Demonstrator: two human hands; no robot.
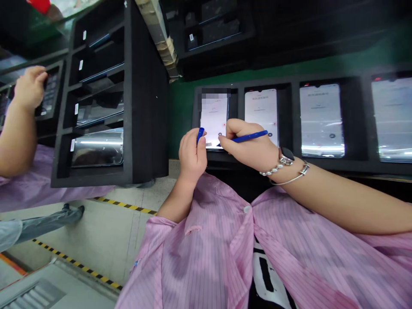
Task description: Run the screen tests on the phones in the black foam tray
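Note:
My right hand (pixel 249 148) grips a blue pen (pixel 250 136), its tip pointing left at the lower edge of the leftmost phone (pixel 212 118). Whether the tip touches the screen I cannot tell. My left hand (pixel 192 154) is closed around a short blue pen cap (pixel 200 134) beside that phone's lower left corner. The phone lies face up with a lit white screen in a black foam tray (pixel 294 116). To its right in the same tray are a second phone (pixel 261 103), partly behind my right hand, a third phone (pixel 322 122) and a fourth phone (pixel 393 118).
A tall black foam tray stack (pixel 148 111) on the left holds several dark phones in slots. Beyond it a co-worker's hand (pixel 30 88) touches another tray. More black trays (pixel 219 47) stand behind a taped post (pixel 161 34). The bench top (pixel 180 101) is green.

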